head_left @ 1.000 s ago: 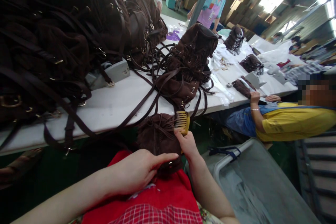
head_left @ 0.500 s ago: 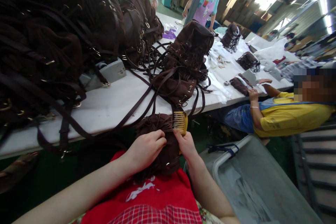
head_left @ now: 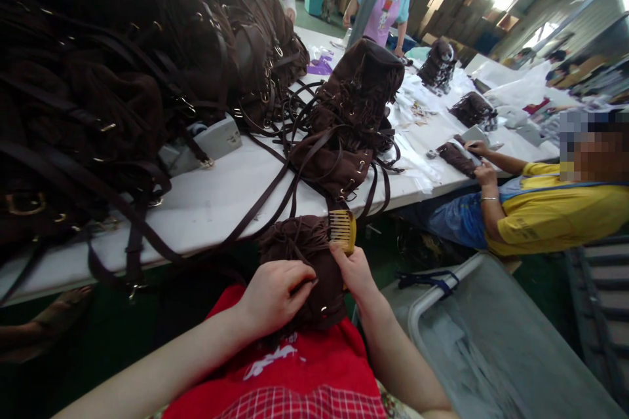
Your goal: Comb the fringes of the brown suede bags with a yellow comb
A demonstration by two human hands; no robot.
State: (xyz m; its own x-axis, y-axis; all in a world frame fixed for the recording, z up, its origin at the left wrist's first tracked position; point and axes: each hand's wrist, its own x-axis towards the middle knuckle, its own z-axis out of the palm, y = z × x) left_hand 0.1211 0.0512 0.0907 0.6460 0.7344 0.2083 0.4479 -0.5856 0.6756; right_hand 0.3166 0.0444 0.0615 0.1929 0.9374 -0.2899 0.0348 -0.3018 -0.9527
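Note:
A dark brown fringed bag (head_left: 328,285) rests against my lap, over the red apron. Its thin fringe strands (head_left: 295,236) spread across the upper part. My right hand (head_left: 358,273) is closed on a yellow wide-toothed comb (head_left: 344,232), at the bag's right edge with the teeth pointing left. My left hand (head_left: 279,291) lies over the front of the bag, thumb and fingers pinched together; whatever is between them is too small to make out. Part of the bag is hidden beneath this hand.
More brown bags (head_left: 334,118) with long straps stand on the white table (head_left: 211,193). A large pile of bags (head_left: 162,39) rises at left. A grey bin (head_left: 511,327) stands at lower right. A co-worker in yellow (head_left: 555,206) handles another bag (head_left: 457,157).
My left hand has come down slightly from the fringe, fingers still pinched. The comb stays in my right hand at the bag's edge. The whole view has shifted a little.

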